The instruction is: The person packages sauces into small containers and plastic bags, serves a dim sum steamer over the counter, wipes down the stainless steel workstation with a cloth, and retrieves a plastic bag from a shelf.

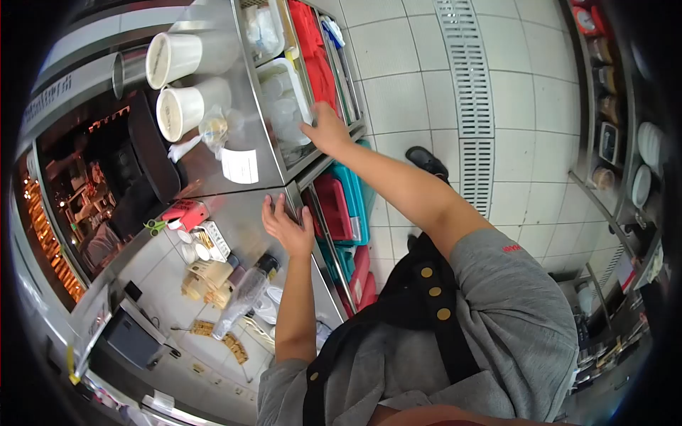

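Observation:
My left hand (290,226) rests near the edge of the steel counter (241,213), its fingers spread and nothing in them. My right hand (328,131) reaches into an open steel drawer (288,167), its fingers curled at the rim of a white plastic bin (305,99). Inside that bin lie clear plastic pieces, perhaps cups or lids. Beside the bin sits a folded red cloth (312,50). Another bin in the drawer holds a whitish plastic bag (263,32).
Two white tubs (179,113), a small wrapped bag (213,129) and a paper label (240,165) stand on the counter. A clear bottle (245,295) lies nearer me. Teal and red bins (348,199) sit below the drawer. A grated drain (472,85) crosses the tiled floor.

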Action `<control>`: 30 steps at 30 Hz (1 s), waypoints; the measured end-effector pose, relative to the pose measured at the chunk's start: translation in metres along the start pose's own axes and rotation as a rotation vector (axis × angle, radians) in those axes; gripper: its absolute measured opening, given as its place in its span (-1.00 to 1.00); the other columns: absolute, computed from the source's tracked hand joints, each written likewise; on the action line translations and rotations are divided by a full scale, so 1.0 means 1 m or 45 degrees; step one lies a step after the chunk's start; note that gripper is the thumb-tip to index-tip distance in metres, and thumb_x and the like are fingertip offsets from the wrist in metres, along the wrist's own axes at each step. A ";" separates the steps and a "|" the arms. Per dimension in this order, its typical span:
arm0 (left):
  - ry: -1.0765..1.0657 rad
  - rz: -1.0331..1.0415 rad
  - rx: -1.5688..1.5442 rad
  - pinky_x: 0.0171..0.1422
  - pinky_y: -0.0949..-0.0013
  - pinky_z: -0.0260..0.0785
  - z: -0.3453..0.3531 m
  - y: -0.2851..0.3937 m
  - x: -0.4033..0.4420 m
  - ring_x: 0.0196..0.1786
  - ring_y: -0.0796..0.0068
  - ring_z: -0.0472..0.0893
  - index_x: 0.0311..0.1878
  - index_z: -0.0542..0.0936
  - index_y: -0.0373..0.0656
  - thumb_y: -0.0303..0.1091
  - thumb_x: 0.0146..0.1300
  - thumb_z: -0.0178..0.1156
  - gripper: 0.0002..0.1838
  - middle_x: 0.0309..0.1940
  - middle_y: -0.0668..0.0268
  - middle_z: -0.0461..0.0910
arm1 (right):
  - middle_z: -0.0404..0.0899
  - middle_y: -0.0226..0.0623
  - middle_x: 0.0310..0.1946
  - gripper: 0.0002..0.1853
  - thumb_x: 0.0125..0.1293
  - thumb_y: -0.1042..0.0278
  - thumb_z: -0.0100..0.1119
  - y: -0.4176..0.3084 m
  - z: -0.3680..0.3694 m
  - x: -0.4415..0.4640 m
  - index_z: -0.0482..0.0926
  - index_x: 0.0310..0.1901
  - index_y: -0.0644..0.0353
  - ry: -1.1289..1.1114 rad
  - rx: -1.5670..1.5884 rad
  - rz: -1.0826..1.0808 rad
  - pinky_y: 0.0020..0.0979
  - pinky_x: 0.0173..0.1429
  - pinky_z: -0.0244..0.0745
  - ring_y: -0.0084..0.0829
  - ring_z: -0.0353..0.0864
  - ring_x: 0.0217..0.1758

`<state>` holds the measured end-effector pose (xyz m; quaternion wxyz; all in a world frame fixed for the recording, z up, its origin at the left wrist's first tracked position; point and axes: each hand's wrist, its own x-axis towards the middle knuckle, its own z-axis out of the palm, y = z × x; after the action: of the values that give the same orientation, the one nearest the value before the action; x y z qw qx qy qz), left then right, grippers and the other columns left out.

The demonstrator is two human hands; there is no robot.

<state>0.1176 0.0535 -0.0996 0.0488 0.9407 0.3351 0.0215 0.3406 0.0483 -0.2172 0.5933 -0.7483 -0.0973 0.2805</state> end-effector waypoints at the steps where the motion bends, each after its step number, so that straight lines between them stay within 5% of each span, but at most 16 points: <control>1: 0.028 -0.011 0.006 0.57 -0.09 -0.06 0.001 -0.002 -0.001 0.50 -0.15 0.14 0.44 0.33 -0.15 -0.26 0.18 0.40 -0.24 0.49 -0.08 0.18 | 0.61 0.12 -0.05 -0.58 0.24 0.28 0.31 0.007 0.011 0.017 0.44 0.06 0.27 -0.041 -0.058 0.120 0.00 0.16 0.52 0.10 0.60 0.13; 5: 0.030 -0.005 -0.142 0.54 -0.05 0.01 0.008 -0.010 -0.004 0.50 -0.12 0.15 0.42 0.34 -0.17 -0.35 0.24 0.34 -0.32 0.51 -0.07 0.17 | 0.61 0.22 -0.05 -0.56 0.26 0.27 0.29 0.039 0.044 0.050 0.42 0.09 0.29 -0.418 0.002 0.324 0.04 0.17 0.52 0.17 0.62 0.11; 17: -0.079 -0.001 -0.189 0.61 0.05 -0.03 0.013 -0.014 -0.007 0.58 -0.03 0.06 0.46 0.23 -0.22 -0.43 0.33 0.28 -0.32 0.54 -0.08 -0.01 | 0.67 0.05 -0.25 -0.51 0.25 0.12 0.41 0.062 0.037 0.063 0.46 0.03 0.28 -0.346 0.301 0.176 -0.09 0.02 0.56 0.00 0.70 -0.13; 19: -0.052 0.033 -0.195 0.62 0.06 -0.03 0.014 -0.014 -0.006 0.59 -0.02 0.06 0.45 0.24 -0.22 -0.43 0.34 0.28 -0.33 0.54 -0.08 0.01 | 0.66 -0.02 -0.30 -0.56 0.31 0.05 0.34 0.083 0.045 0.046 0.49 -0.04 0.27 0.008 0.792 0.360 -0.12 -0.03 0.55 -0.06 0.69 -0.19; 20: -0.063 0.033 -0.186 0.62 0.06 -0.03 0.013 -0.014 -0.006 0.59 -0.02 0.06 0.45 0.24 -0.22 -0.43 0.34 0.28 -0.33 0.54 -0.08 0.01 | 0.64 -0.03 -0.09 -0.71 0.43 0.15 0.22 0.093 0.029 0.028 0.55 -0.10 0.26 -0.153 0.689 0.499 -0.27 0.04 0.57 -0.20 0.71 -0.12; 21: -0.055 0.038 -0.184 0.63 0.07 -0.03 0.014 -0.013 -0.007 0.59 -0.01 0.07 0.45 0.24 -0.22 -0.43 0.34 0.28 -0.34 0.54 -0.08 0.03 | 0.64 -0.03 -0.09 -0.71 0.43 0.15 0.22 0.110 0.027 0.017 0.55 -0.10 0.26 -0.152 0.698 0.511 -0.27 0.04 0.57 -0.20 0.71 -0.12; 23: -0.059 0.044 -0.175 0.63 0.07 -0.03 0.016 -0.015 -0.007 0.59 -0.01 0.08 0.45 0.25 -0.21 -0.43 0.34 0.27 -0.35 0.54 -0.08 0.04 | 0.64 -0.08 0.01 -0.74 0.50 0.20 0.07 0.142 0.040 -0.008 0.63 -0.19 0.21 -0.656 0.552 -0.136 -0.21 0.17 0.51 -0.19 0.67 0.01; 24: -0.027 0.037 -0.237 0.63 0.08 -0.03 0.019 -0.016 -0.008 0.59 0.00 0.08 0.44 0.25 -0.22 -0.43 0.35 0.27 -0.36 0.54 -0.08 0.05 | 0.66 -0.23 0.06 -0.65 0.54 0.17 -0.08 0.136 0.045 -0.015 0.71 -0.20 0.12 -0.501 0.305 -0.480 -0.15 0.35 0.34 -0.19 0.54 0.22; 30: -0.010 -0.057 -0.403 0.64 0.03 -0.06 0.023 -0.021 -0.014 0.61 -0.06 0.05 0.45 0.25 -0.18 -0.42 0.33 0.28 -0.33 0.56 -0.05 -0.01 | 0.68 -0.39 0.08 -0.55 0.53 -0.01 -0.15 0.110 0.083 0.000 0.76 -0.06 -0.01 -0.890 -0.146 -0.466 -0.09 0.36 0.18 -0.25 0.43 0.34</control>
<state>0.0947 0.0590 -0.1245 0.1981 0.9137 0.3481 0.0694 0.2755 0.0869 -0.3322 0.5219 -0.6099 -0.4405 0.4020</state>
